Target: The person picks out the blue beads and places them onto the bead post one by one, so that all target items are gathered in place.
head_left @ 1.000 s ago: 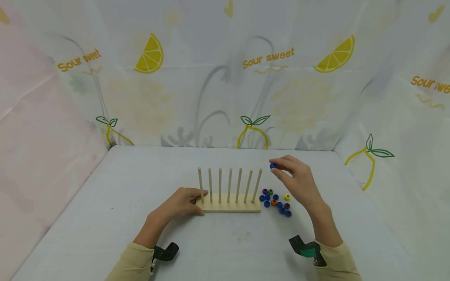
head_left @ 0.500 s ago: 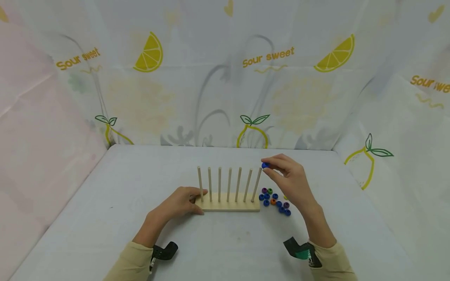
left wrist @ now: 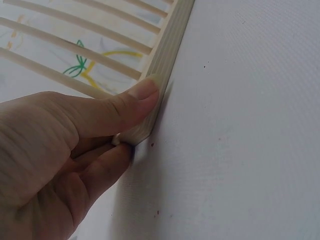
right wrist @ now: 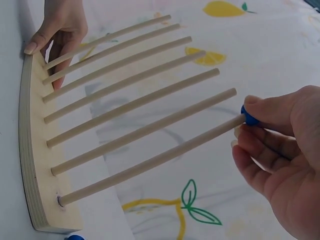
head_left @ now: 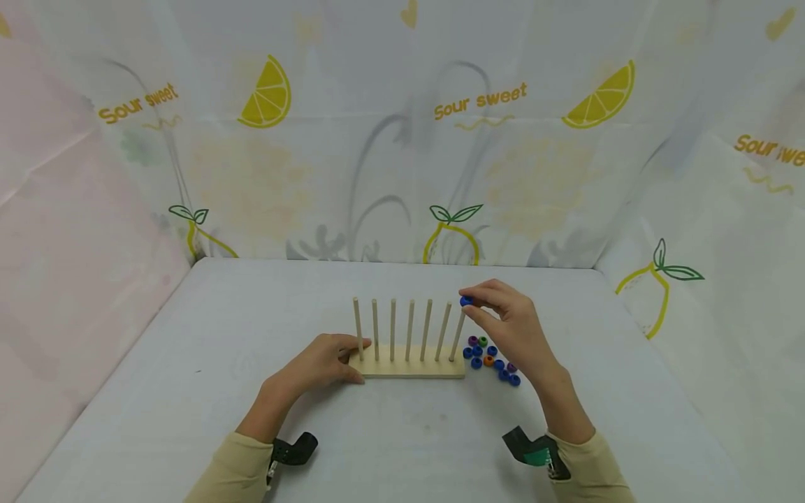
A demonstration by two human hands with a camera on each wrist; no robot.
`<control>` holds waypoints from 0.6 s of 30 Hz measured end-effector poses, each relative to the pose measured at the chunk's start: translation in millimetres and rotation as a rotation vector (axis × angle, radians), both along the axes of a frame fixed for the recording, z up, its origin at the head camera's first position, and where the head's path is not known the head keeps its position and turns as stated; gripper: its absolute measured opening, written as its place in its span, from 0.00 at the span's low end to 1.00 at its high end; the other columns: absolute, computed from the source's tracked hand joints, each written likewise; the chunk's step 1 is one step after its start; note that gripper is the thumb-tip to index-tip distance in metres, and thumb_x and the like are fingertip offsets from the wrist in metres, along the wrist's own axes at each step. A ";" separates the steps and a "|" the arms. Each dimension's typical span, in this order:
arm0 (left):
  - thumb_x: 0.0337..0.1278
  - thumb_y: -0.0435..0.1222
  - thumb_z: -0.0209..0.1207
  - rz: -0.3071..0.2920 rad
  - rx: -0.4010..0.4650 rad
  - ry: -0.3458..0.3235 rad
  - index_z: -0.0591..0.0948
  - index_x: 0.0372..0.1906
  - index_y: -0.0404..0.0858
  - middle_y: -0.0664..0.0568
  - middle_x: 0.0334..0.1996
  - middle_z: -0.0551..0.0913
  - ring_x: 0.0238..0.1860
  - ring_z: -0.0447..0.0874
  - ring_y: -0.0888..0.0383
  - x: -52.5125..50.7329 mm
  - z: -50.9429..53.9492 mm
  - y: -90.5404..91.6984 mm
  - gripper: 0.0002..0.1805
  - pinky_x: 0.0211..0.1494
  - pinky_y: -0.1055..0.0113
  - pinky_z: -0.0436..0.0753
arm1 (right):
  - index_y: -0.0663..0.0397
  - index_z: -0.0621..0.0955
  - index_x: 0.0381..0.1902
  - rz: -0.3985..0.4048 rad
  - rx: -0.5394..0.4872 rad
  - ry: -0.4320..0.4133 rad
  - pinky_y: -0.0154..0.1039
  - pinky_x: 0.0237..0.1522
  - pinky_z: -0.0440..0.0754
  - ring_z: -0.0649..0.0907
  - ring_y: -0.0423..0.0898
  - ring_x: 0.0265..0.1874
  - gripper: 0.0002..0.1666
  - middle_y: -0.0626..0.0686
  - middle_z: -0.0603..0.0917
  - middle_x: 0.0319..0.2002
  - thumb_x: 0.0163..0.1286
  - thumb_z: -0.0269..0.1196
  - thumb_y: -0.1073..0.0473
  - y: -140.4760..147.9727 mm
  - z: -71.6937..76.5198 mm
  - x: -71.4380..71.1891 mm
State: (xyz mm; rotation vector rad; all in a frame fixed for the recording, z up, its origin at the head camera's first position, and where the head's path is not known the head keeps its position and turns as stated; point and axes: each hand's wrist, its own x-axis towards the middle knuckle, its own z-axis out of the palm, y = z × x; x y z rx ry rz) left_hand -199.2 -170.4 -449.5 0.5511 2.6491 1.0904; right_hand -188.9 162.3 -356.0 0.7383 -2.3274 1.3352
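1. Left hand point(head_left: 322, 363) grips wooden peg board point(head_left: 409, 372) at its left edge.
2. Right hand point(head_left: 511, 323) pinches blue bead point(head_left: 466, 301) at tip of rightmost peg point(head_left: 458, 336).
3. Loose beads point(head_left: 489, 361) on table point(head_left: 402, 440), beside board's right edge.

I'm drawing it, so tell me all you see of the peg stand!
The peg stand looks like pale wood: a flat, layered board with seven slim upright pegs in a row. It rests on the white table. The left hand grips its left end; the right hand holds a blue bead at the tip of the rightmost peg.
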 end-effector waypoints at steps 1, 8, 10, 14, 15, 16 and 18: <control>0.43 0.38 0.76 -0.002 0.000 0.001 0.81 0.62 0.41 0.52 0.64 0.80 0.71 0.70 0.46 -0.1 -0.1 -0.1 0.34 0.70 0.50 0.74 | 0.56 0.87 0.49 -0.001 0.005 -0.006 0.23 0.50 0.81 0.82 0.36 0.42 0.13 0.48 0.85 0.42 0.66 0.67 0.67 0.3 -0.1 -0.1; 0.44 0.38 0.76 0.005 -0.002 0.001 0.81 0.62 0.41 0.53 0.64 0.80 0.71 0.70 0.47 -0.7 -0.4 0.0 0.34 0.70 0.50 0.73 | 0.55 0.87 0.48 -0.006 0.065 -0.006 0.29 0.51 0.83 0.82 0.37 0.42 0.12 0.50 0.86 0.42 0.67 0.66 0.65 2.5 -2.0 -1.7; 0.43 0.38 0.76 0.007 -0.001 0.001 0.81 0.62 0.41 0.53 0.64 0.80 0.71 0.70 0.47 -0.7 -0.1 0.3 0.34 0.70 0.50 0.73 | 0.54 0.87 0.48 -0.009 0.076 -0.010 0.33 0.51 0.85 0.83 0.37 0.41 0.12 0.49 0.86 0.41 0.67 0.66 0.65 2.9 -2.3 -2.1; 0.43 0.38 0.77 0.006 0.002 -0.003 0.81 0.62 0.41 0.53 0.64 0.80 0.71 0.70 0.47 -0.7 0.3 0.3 0.34 0.71 0.49 0.72 | 0.53 0.87 0.48 0.003 0.090 -0.036 0.40 0.52 0.85 0.83 0.39 0.41 0.12 0.49 0.86 0.41 0.67 0.67 0.65 3.9 -3.3 -2.3; 0.43 0.38 0.77 0.006 0.004 -0.006 0.81 0.62 0.42 0.53 0.64 0.80 0.71 0.69 0.47 -0.6 0.4 0.1 0.34 0.71 0.50 0.72 | 0.53 0.87 0.47 0.007 0.094 -0.048 0.41 0.53 0.85 0.83 0.39 0.42 0.12 0.49 0.86 0.42 0.66 0.67 0.65 4.3 -3.7 -2.3; 0.43 0.38 0.77 0.004 0.004 -0.006 0.81 0.62 0.42 0.53 0.64 0.80 0.72 0.69 0.47 -0.5 0.5 -0.1 0.34 0.71 0.50 0.72 | 0.53 0.87 0.47 0.012 0.096 -0.059 0.41 0.53 0.85 0.83 0.39 0.42 0.12 0.49 0.86 0.42 0.67 0.67 0.65 4.6 -4.0 -2.4; 0.43 0.38 0.77 0.005 0.006 -0.010 0.81 0.62 0.42 0.53 0.65 0.79 0.72 0.69 0.47 -0.6 0.5 -0.5 0.34 0.71 0.49 0.72 | 0.53 0.87 0.47 0.024 0.103 -0.082 0.42 0.54 0.85 0.84 0.40 0.43 0.11 0.49 0.86 0.42 0.67 0.67 0.65 5.2 -4.8 -2.6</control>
